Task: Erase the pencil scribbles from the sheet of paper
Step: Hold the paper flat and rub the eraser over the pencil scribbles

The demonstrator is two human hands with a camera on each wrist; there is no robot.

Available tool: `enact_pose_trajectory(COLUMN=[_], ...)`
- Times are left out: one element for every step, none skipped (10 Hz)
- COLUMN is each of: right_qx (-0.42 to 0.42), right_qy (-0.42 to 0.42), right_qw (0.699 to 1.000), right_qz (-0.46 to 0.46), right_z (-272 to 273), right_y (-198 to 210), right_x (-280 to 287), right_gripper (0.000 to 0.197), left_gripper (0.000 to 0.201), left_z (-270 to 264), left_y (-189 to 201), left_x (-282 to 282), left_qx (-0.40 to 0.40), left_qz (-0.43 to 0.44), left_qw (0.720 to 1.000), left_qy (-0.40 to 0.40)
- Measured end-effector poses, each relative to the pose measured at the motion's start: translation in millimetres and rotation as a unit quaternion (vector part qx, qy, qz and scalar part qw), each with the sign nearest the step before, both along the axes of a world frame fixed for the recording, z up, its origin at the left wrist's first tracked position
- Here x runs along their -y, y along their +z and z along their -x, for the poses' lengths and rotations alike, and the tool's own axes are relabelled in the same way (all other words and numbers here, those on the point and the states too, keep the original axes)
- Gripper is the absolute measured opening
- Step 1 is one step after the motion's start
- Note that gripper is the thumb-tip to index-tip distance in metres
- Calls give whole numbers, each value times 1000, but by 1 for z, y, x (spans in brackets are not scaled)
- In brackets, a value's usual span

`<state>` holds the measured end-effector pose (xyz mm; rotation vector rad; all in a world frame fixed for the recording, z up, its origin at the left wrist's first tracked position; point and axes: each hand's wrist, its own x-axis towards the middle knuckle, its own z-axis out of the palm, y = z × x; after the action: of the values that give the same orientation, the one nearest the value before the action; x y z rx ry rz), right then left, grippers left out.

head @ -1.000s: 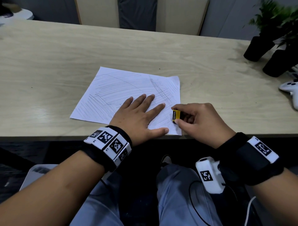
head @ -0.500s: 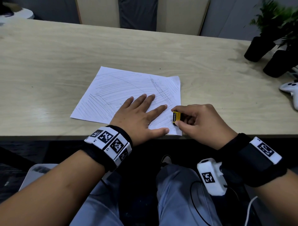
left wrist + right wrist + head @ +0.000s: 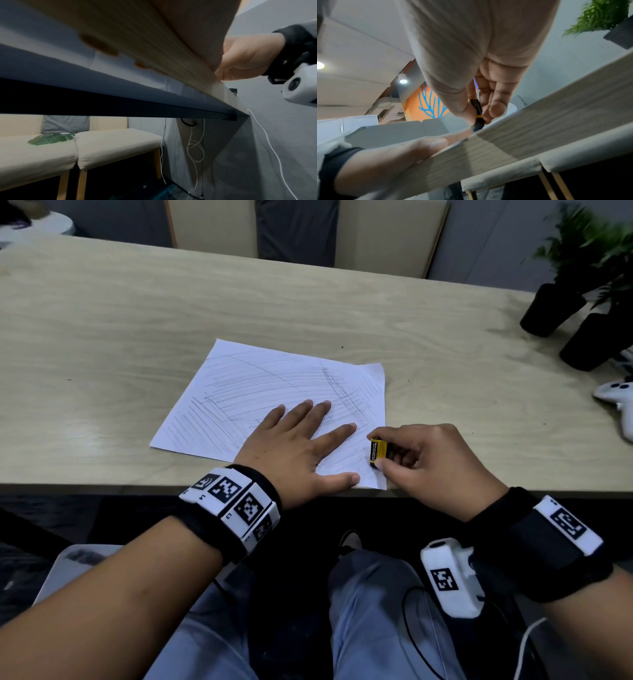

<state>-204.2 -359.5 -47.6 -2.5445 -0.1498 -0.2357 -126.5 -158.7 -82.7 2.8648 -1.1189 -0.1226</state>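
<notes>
A white sheet of paper (image 3: 246,392) covered in grey pencil scribbles lies on the wooden table (image 3: 102,337), its near right corner at the table's front edge. My left hand (image 3: 301,440) lies flat on the sheet's near part, fingers spread and straight. My right hand (image 3: 421,460) pinches a yellow-and-black eraser (image 3: 376,453) between thumb and fingers, its tip down on the sheet's near right corner. In the right wrist view the eraser (image 3: 476,116) touches the surface beside my left hand (image 3: 399,152).
Two black plant pots (image 3: 551,309) with green plants stand at the table's far right. A white game controller (image 3: 620,402) lies at the right edge. A cushioned bench (image 3: 294,231) runs behind the table. A white cable hangs near my lap.
My right hand has slid the eraser slightly toward me along the sheet's right edge. The left hand has stayed flat on the paper.
</notes>
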Motion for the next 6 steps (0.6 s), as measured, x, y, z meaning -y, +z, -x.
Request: enact_pose_trajectory(right_qx=[7,-6,2,-3,-3,6], right_qy=[-4,10,-4,15,10,4], right_qw=[1000,1000,1000,1000,1000,1000], right_qz=[6,6,3,12,11,21], right_z=[1,-1,0,1,0,0], right_y=[0,0,0,1,1,2], right_x=[-1,-2,-1,-2,-2,-4], right_gripper=[29,30,29,28,29,27], left_gripper=[84,85,85,84,83,83], left_z=[-1,-1,0,0,0,0], left_y=[-1,-1,-1,0,0,0], left_x=[0,0,0,0,0,1], left_qx=[1,2,-1,1,-2,1], left_qz=[0,-1,-2,-1,-2,-1], left_qw=[1000,1000,1000,1000,1000,1000], left_qy=[1,-1,-1,0,0,0])
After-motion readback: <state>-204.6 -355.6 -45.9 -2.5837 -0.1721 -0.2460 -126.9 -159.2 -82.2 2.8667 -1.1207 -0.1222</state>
